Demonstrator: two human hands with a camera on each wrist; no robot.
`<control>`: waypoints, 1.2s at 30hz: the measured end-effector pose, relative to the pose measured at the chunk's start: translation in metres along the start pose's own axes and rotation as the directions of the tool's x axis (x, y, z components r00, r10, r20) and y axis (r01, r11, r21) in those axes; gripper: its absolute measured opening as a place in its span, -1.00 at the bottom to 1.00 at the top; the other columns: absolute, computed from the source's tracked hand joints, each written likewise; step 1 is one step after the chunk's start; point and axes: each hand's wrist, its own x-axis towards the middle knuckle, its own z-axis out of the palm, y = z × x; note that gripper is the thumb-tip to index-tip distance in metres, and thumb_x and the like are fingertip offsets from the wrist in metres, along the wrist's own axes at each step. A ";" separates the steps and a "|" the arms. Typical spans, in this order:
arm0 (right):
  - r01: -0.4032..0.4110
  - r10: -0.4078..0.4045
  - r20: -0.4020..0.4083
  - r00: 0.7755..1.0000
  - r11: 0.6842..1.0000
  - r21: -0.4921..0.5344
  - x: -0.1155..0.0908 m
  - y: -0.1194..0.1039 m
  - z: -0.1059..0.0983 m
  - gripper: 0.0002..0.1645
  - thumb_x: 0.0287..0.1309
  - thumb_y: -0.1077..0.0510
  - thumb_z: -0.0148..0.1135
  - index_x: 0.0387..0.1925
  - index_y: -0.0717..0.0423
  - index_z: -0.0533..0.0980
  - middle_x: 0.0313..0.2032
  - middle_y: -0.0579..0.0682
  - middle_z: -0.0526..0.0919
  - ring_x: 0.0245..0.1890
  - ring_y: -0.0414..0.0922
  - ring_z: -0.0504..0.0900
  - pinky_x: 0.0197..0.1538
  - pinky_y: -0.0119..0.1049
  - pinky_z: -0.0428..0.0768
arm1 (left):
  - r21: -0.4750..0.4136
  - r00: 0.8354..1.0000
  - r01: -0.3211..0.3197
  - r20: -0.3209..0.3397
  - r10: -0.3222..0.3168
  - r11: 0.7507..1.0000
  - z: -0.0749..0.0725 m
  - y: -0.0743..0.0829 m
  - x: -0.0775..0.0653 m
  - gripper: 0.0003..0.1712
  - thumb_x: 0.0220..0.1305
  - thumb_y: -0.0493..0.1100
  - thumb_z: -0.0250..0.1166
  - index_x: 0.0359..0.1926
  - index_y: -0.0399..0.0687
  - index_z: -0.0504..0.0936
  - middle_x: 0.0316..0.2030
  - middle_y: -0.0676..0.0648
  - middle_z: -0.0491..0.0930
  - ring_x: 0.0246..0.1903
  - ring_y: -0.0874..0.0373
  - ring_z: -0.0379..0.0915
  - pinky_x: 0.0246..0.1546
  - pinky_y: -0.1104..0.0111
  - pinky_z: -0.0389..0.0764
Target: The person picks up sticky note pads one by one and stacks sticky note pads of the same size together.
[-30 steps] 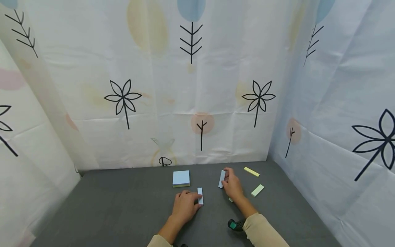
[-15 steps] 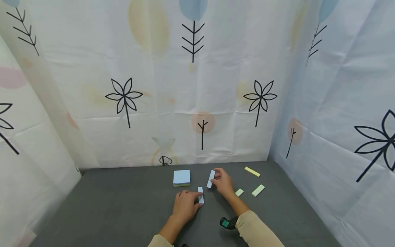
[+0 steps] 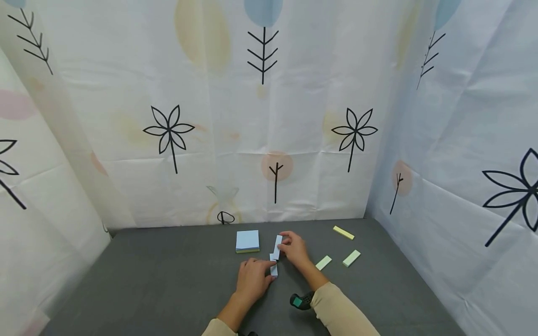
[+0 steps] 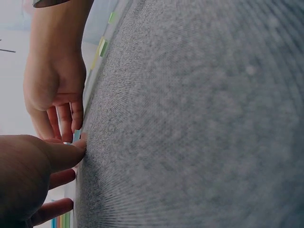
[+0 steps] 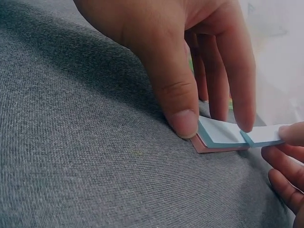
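My left hand (image 3: 252, 281) pinches a narrow pale-blue sticky-note pad (image 3: 274, 271) lengthwise on the dark grey tabletop, thumb at the near end. A second narrow pad (image 3: 278, 243) is gripped by my right hand (image 3: 296, 253), slightly tilted, its near end meeting the far end of the first. In the right wrist view this right-hand pad (image 5: 222, 134) has a blue top and a pinkish layer below, and the two pads' ends touch or overlap. The left wrist view mostly hides both pads behind fingers, leaving a sliver of blue (image 4: 77, 135).
A square stack of sticky notes (image 3: 247, 241), blue on top, sits to the back left. Right of my hands lie a yellow strip pad (image 3: 343, 233) and two pale-green ones (image 3: 351, 258). Patterned white curtains (image 3: 235, 177) enclose the table's back and sides.
My right hand has carried its pad leftward until its near end reaches the pad under my left hand. A pale-green pad has come out from behind the right arm. The left hand stays put.
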 end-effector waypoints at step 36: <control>0.091 -0.048 0.204 0.978 0.975 -0.205 -0.005 -0.002 -0.002 -0.80 0.02 0.31 0.42 -0.25 0.21 0.65 -0.46 -0.08 0.62 -0.45 -0.19 0.53 -0.37 -0.28 0.48 | 0.005 1.000 0.000 -0.021 0.001 1.000 0.003 -0.001 -0.001 -0.62 -0.02 -0.04 0.53 -0.09 0.18 0.75 -0.19 0.07 0.72 -0.13 0.02 0.52 -0.13 0.00 0.43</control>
